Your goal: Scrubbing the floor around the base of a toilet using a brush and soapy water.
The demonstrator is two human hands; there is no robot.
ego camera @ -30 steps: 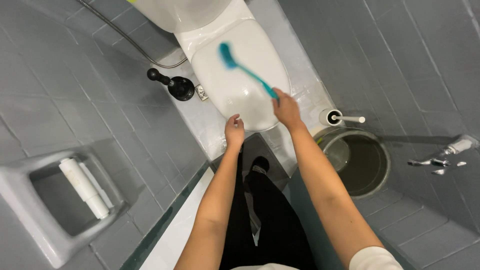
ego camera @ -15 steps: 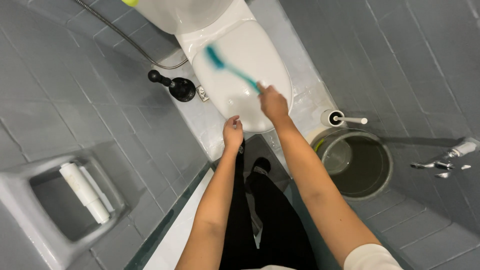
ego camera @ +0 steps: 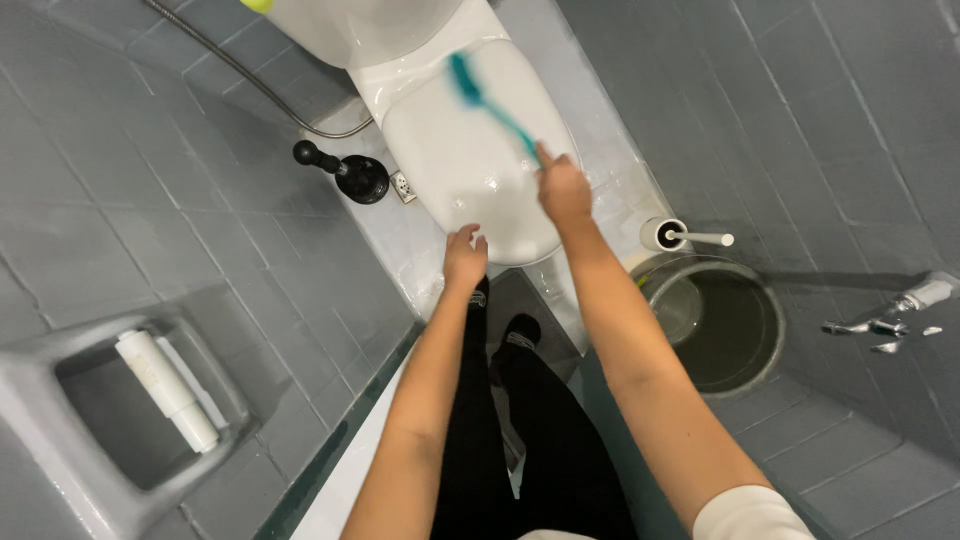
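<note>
My right hand grips the handle of a teal brush, whose blurred head lies on the closed white toilet lid near its back. My left hand rests with loose fingers on the front edge of that lid and holds nothing. The white cistern is behind the lid at the top of the view. My legs in black trousers stand just in front of the toilet.
A black plunger stands left of the toilet by a metal hose. A white brush holder and a grey bucket with water sit to the right. A wall niche holds a paper roll. A tap juts out at far right.
The brush has swept across the lid, from the left back toward the middle, and my right hand has moved with it. My left hand has stayed on the front edge.
</note>
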